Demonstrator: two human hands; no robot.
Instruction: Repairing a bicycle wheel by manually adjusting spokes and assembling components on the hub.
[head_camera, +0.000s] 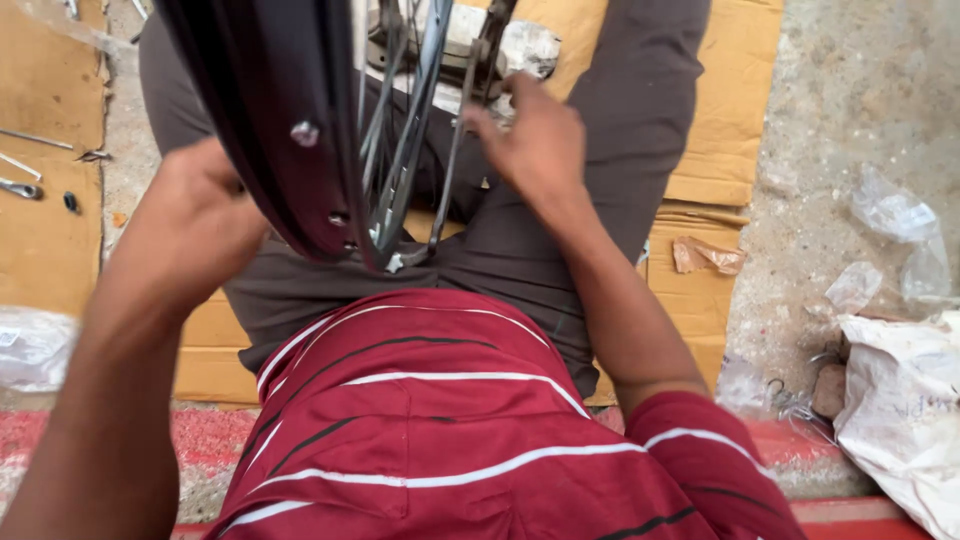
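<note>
A person sits on flattened cardboard (720, 90) with a black wheel rim (270, 110) standing upright over the lap, filling the frame from 12 to 10 o'clock. The left hand (205, 205) is pressed against the rim's outer side at 9 o'clock; its fingers are hidden behind the rim, so I cannot tell their state. The right hand (535, 140), toward 1 o'clock, reaches in among the thin spokes (405, 150), its fingers pinching one near the hub (470, 40). Metal tools (22, 170) lie at 9 o'clock, crumpled plastic bags (900, 230) at 3 o'clock.
</note>
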